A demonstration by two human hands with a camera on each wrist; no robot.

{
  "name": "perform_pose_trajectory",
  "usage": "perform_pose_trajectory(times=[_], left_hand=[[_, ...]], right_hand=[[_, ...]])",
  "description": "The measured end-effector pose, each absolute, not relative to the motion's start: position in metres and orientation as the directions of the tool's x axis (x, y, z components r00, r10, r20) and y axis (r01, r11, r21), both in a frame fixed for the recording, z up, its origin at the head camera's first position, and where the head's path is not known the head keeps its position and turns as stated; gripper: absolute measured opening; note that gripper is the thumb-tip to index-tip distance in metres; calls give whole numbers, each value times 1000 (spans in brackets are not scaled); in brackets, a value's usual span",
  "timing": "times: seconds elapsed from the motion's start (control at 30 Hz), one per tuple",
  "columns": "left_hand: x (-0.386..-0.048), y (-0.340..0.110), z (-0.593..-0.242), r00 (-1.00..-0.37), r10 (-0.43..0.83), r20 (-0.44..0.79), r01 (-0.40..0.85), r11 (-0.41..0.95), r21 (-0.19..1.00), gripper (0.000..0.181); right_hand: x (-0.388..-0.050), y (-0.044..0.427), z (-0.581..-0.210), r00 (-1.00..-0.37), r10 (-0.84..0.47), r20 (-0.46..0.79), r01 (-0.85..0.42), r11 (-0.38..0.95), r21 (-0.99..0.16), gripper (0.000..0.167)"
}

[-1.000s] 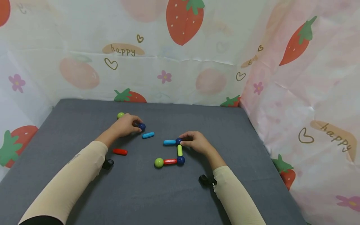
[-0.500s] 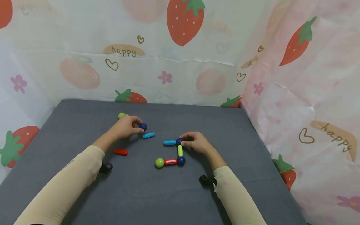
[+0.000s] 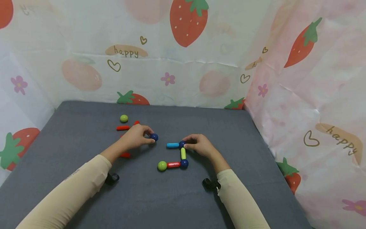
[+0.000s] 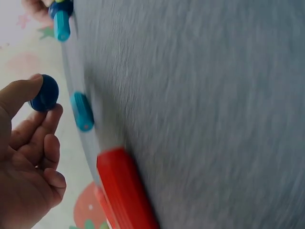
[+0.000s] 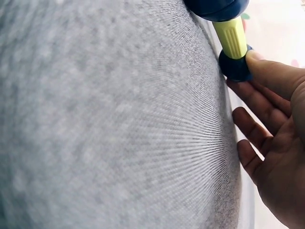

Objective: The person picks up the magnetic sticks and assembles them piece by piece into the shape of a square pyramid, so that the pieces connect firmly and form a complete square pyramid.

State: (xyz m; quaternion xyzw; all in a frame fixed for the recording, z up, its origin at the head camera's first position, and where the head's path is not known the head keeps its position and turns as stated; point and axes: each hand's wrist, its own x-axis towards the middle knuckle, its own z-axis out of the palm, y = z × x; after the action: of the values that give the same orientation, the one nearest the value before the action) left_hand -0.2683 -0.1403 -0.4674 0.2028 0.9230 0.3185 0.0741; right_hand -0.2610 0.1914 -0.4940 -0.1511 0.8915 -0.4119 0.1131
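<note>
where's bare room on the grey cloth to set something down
Free: the near middle, between both sleeves, nearer than the joined pieces; the far right, beyond the right hand. Crowded: around the left hand, by red sticks.

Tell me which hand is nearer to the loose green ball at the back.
Left. The left hand pinches a blue ball, in front of the green ball and a little to its right; the right hand is much farther right, pinching another blue ball.

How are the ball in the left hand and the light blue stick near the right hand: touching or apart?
Apart. The head view shows gray cloth between the dark blue ball and the light blue stick.
</note>
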Motion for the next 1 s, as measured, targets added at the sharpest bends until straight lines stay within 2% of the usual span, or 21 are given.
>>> perform_pose_trajectory(times=[0.57,1.0], left_hand=[[-261,-105,-481,-883,464,-73,345,746,570,32],[-260,-98,-477,-879,466,-104,342,765,545,29]], right_hand=[[-263,191,-497,-928,-364,-72,-175,601,-779,24],[-262,191,-497,-930,-360,-68,-175,601,-780,24]])
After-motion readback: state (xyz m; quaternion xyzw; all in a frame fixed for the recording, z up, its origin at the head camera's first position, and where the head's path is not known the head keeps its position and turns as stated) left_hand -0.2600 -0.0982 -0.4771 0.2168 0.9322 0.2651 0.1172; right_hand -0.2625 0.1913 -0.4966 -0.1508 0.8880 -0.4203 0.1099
